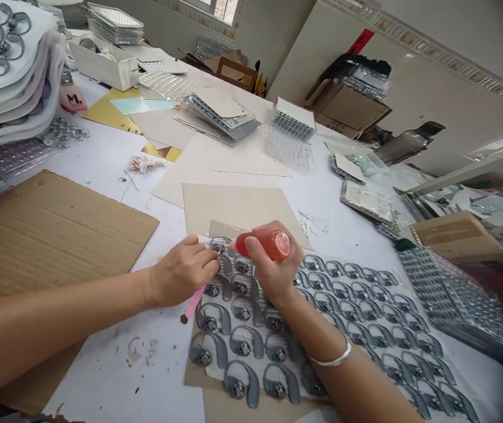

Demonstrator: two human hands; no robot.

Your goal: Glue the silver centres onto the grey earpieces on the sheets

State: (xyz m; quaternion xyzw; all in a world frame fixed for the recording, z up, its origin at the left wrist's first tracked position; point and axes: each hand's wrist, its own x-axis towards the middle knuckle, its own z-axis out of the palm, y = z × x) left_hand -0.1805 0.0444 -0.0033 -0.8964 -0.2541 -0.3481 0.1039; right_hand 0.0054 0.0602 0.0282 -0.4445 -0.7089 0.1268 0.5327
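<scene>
My right hand [278, 270] is wrapped round a red squeeze bottle [264, 244], tilted nearly on its side with its nozzle pointing left. The nozzle is close to a grey ear-hook piece [220, 245] at the far left corner of a sheet of such pieces. Beside that piece, the fingers of my left hand [185, 270] are closed in a pinch on a slim pink-handled tool [195, 301]; its working tip is mostly hidden. Rows of ear-hook pieces [243, 343], each with a round shiny part, cover the sheet, and my right forearm crosses above them.
Brown cardboard [57, 235] lies left, beneath my left forearm. Beige card [234, 205] lies beyond the sheet. Stacked trays of ear hooks [9, 76] stand far left, near a pink bottle [71, 94]. Packs of small shiny parts [293, 117] and a cardboard box [458, 235] sit farther out.
</scene>
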